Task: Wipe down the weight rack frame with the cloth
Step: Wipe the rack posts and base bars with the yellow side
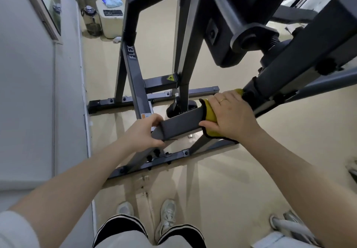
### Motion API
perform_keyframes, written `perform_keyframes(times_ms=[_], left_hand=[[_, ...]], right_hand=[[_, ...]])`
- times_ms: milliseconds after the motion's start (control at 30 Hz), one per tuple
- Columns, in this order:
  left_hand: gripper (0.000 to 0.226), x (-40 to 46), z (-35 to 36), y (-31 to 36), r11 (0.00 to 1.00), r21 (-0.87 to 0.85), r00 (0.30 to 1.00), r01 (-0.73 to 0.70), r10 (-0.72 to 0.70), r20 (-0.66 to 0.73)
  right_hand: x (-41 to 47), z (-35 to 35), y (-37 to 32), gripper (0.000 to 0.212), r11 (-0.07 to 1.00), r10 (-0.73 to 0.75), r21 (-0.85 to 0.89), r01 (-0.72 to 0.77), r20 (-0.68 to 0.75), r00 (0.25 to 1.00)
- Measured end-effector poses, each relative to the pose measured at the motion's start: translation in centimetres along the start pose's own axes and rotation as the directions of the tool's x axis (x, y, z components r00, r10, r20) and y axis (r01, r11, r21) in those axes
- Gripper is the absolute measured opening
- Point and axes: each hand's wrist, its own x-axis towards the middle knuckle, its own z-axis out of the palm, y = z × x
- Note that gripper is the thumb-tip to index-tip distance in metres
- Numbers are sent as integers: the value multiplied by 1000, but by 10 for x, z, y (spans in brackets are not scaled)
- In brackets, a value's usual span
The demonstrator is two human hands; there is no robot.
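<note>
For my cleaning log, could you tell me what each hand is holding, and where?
The right hand grips the yellow cloth, wrapped over the frame bar; the left hand grips that bar's free end.

Yellow cloth (209, 112) around grey rack frame (179, 124)

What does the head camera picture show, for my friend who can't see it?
A person's right hand presses a yellow cloth around a dark grey bar of the weight rack frame, while the left hand grips the bar's end. Below are their white shoes on a beige floor.
</note>
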Motion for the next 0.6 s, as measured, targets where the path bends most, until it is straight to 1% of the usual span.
perform_keyframes(times_ms=[67, 100, 133, 200, 267, 300, 333, 400, 467, 500, 533, 600], left_hand=[[59, -2, 3, 2, 1000, -10, 1000, 5, -6, -16], [60, -3, 5, 3, 1000, -21, 1000, 13, -13, -25], [61, -4, 6, 4, 999, -32, 999, 24, -25, -33], [63, -7, 7, 7, 997, -60, 997, 43, -46, -54], [60, -9, 10, 7, 991, -119, 994, 68, -78, -74], [59, -11, 12, 7, 985, -151, 993, 80, -93, -79], [58, -13, 14, 7, 980, -180, 991, 85, -102, -87], [56, -16, 20, 7, 967, -237, 987, 90, -119, -112], [60, -19, 26, 5, 949, -299, 980, 103, -148, -135], [63, -21, 30, 2, 941, -320, 976, 113, -166, -143], [66, -23, 34, 0, 932, -340, 971, 126, -186, -150], [63, -26, 45, -4, 914, -384, 960, 130, -212, -181]], right_hand=[[2, 2, -15, 74, 996, 89, 6, -88, -53, 995], [5, 5, -28, 72, 995, 104, 17, -103, -74, 992], [8, 8, -42, 71, 996, 88, 30, -86, -85, 992], [9, 12, -63, 71, 998, -34, 55, 40, -101, 994], [7, 13, -56, 68, 978, -189, 71, 198, -118, 975], [5, 12, -45, 65, 970, -219, 73, 230, -135, 966], [3, 12, -33, 59, 974, -206, 60, 218, -162, 965], [0, 11, -18, 45, 997, -78, 11, 81, -205, 976], [2, 12, -26, 35, 998, 61, 26, -57, -212, 975], [5, 12, -39, 33, 995, 95, 60, -84, -217, 972], [10, 15, -54, 34, 992, 96, 97, -77, -211, 973], [20, 15, -85, 38, 990, 12, 141, 9, -146, 989]])
